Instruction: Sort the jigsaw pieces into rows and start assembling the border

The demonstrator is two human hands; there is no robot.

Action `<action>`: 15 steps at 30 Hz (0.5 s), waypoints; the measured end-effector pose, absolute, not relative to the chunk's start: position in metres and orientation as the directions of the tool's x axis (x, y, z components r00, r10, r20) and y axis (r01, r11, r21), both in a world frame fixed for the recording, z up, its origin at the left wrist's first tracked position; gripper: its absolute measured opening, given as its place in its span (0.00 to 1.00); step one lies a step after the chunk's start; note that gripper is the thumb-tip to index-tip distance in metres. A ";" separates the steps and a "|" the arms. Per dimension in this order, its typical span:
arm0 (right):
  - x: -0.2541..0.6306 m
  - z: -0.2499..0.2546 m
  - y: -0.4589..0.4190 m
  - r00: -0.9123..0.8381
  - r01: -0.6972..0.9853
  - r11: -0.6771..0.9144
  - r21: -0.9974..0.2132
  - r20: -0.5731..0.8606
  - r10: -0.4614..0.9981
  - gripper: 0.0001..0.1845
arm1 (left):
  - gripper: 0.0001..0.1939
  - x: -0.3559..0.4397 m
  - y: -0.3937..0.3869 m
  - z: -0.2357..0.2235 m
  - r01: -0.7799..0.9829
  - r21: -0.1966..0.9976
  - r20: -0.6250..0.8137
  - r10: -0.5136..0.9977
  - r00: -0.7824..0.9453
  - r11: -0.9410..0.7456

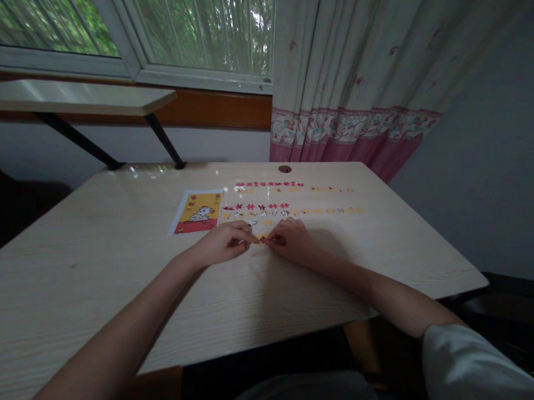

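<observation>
On the desk, a small yellow and dark red jigsaw puzzle piece (262,240) lies between my two hands. My left hand (227,242) touches its left side, thumb and index finger brought together. From the right, my right hand (292,240) pinches at its other edge. Whether it is one piece or a few joined is too small to tell. Beyond my hands, red puzzle pieces (270,183) and yellow puzzle pieces (324,211) lie in rows. A printed picture (200,213) of a white animal on yellow and red lies left of the rows.
The pale wooden desk (120,269) has a round cable hole (285,169) near its back edge. A raised shelf (79,97) on black legs stands at the back left. Behind are a window (204,33) and a long curtain (354,74). A dark chair (516,308) is at the right.
</observation>
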State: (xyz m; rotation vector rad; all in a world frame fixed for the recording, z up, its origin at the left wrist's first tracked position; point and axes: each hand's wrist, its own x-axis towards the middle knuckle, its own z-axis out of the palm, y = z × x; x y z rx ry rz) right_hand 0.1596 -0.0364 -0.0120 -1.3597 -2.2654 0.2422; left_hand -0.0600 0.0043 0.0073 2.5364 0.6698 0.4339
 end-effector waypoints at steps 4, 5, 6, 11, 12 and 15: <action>0.159 -0.009 -0.038 -0.375 0.790 0.465 -0.399 0.286 0.882 0.04 | 0.17 -0.060 0.004 0.007 0.409 0.490 0.143 0.534 0.833 -0.770; 0.159 -0.009 -0.038 -0.369 0.795 0.458 -0.397 0.283 0.886 0.04 | 0.17 -0.059 0.003 0.008 0.416 0.484 0.139 0.537 0.832 -0.770; 0.159 -0.008 -0.038 -0.364 0.799 0.452 -0.396 0.280 0.888 0.04 | 0.17 -0.059 0.003 0.008 0.421 0.477 0.137 0.538 0.831 -0.772; 0.159 -0.009 -0.040 -0.362 0.787 0.464 -0.408 0.304 0.881 0.04 | 0.17 -0.058 0.002 0.010 0.437 0.451 0.132 0.542 0.830 -0.778; 0.159 -0.009 -0.040 -0.373 0.776 0.480 -0.409 0.316 0.872 0.05 | 0.17 -0.058 0.002 0.010 0.439 0.448 0.129 0.542 0.830 -0.779; 0.161 -0.012 -0.040 -0.423 0.739 0.540 -0.402 0.347 0.837 0.07 | 0.17 -0.057 0.002 0.009 0.437 0.445 0.127 0.538 0.833 -0.782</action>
